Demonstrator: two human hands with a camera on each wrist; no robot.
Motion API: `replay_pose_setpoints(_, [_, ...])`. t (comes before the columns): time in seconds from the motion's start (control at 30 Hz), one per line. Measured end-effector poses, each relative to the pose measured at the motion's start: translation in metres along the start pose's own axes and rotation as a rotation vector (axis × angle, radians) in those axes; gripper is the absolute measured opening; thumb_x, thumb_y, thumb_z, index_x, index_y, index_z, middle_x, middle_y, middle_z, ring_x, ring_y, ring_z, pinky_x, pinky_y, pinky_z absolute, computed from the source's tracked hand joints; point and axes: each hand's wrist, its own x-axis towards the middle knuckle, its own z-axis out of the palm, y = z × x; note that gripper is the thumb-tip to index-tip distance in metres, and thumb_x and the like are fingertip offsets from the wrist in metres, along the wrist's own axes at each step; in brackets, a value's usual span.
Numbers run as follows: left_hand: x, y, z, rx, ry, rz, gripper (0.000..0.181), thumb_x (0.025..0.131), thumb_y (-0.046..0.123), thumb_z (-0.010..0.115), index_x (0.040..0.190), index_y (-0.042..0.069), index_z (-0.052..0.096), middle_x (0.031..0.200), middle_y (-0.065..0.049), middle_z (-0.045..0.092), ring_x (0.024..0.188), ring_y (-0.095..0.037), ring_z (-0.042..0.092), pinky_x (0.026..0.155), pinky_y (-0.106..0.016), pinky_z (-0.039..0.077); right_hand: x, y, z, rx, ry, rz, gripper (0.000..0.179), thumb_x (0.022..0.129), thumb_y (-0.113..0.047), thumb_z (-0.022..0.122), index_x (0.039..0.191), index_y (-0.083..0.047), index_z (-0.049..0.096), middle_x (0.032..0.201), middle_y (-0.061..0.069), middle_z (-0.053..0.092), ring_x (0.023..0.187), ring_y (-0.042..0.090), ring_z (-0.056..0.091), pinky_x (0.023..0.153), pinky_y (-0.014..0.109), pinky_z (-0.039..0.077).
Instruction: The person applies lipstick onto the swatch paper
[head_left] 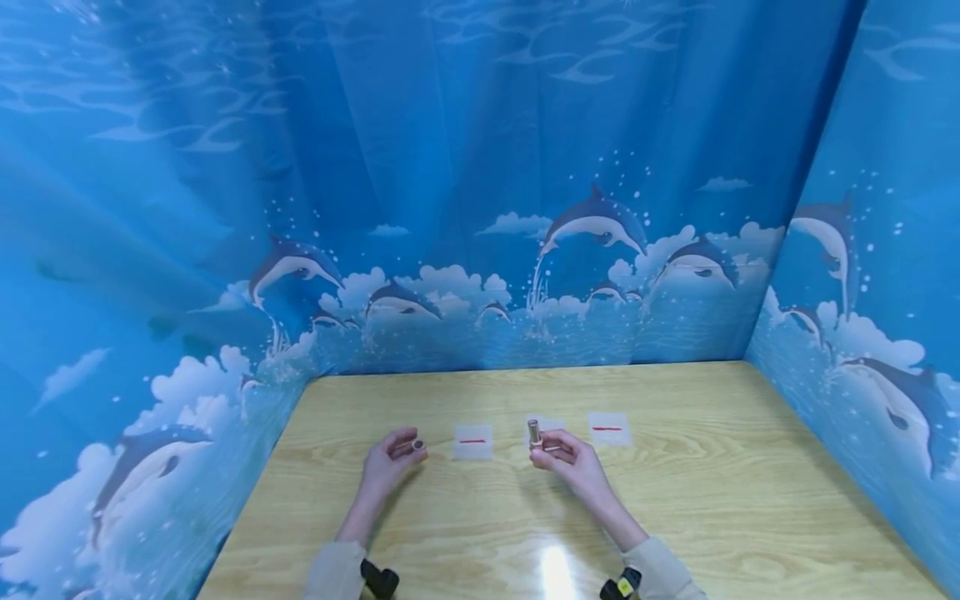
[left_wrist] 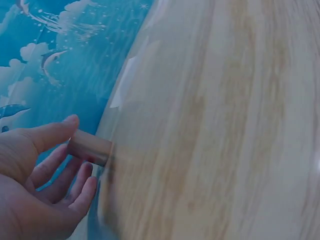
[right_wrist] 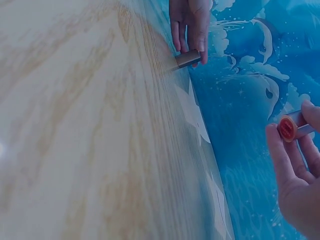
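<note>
In the head view my left hand (head_left: 392, 461) pinches a short lipstick cap (head_left: 417, 446), its round end facing up toward the camera. The left wrist view shows the cap (left_wrist: 90, 148) as a brownish metallic tube between thumb and fingers. My right hand (head_left: 573, 467) grips a lipstick (head_left: 534, 434) upright, its metallic upper part standing above the fingers. A red round label shows on the base of this lipstick (right_wrist: 288, 129) in the right wrist view. The two hands are apart, both held above the table. Behind the right hand lies a partly covered white paper square (head_left: 553, 423).
Two more white paper squares lie on the wooden table (head_left: 750, 500), one left (head_left: 472, 452) and one right (head_left: 611, 437) of the covered one, each with a red streak. Blue dolphin-print curtains (head_left: 450, 208) border the table at the back and sides.
</note>
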Motion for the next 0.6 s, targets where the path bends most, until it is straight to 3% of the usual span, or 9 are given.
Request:
replay_pose_setpoints(0.23, [-0.0001, -0.0067, 0.0055, 0.071, 0.017, 0.059, 0.039, 0.085, -0.004, 0.076, 0.122, -0.009, 0.065, 0.116, -0.026, 0.069, 0.11, -0.039, 0.067, 0.087, -0.026, 0.059, -0.0007, 0.0026, -0.0018, 0.005, -0.017, -0.009, 0.037, 0.092, -0.01, 0.075, 0.123, 0.005, 0.064, 0.113, 0.019, 0.069, 0.094, 0.013, 0.071, 0.084, 0.027, 0.06])
replay_pose_setpoints(0.47, [0.0028, -0.0084, 0.0075, 0.113, 0.04, 0.081, 0.033, 0.088, 0.001, 0.076, 0.119, -0.007, 0.069, 0.115, -0.023, 0.071, 0.11, -0.036, 0.068, 0.092, -0.033, 0.059, -0.0009, 0.003, -0.0027, 0.002, -0.023, -0.009, 0.037, 0.092, -0.01, 0.075, 0.124, 0.005, 0.064, 0.113, 0.019, 0.069, 0.094, 0.013, 0.071, 0.084, 0.028, 0.061])
replay_pose_setpoints(0.6, [0.003, -0.0022, 0.0103, 0.078, 0.036, 0.08, 0.033, 0.09, 0.004, 0.076, 0.122, -0.003, 0.069, 0.119, -0.021, 0.071, 0.112, -0.033, 0.067, 0.092, -0.026, 0.057, -0.0012, 0.0016, -0.0024, 0.004, -0.016, -0.007, 0.037, 0.092, -0.01, 0.075, 0.124, 0.005, 0.064, 0.114, 0.02, 0.069, 0.095, 0.013, 0.071, 0.085, 0.028, 0.061])
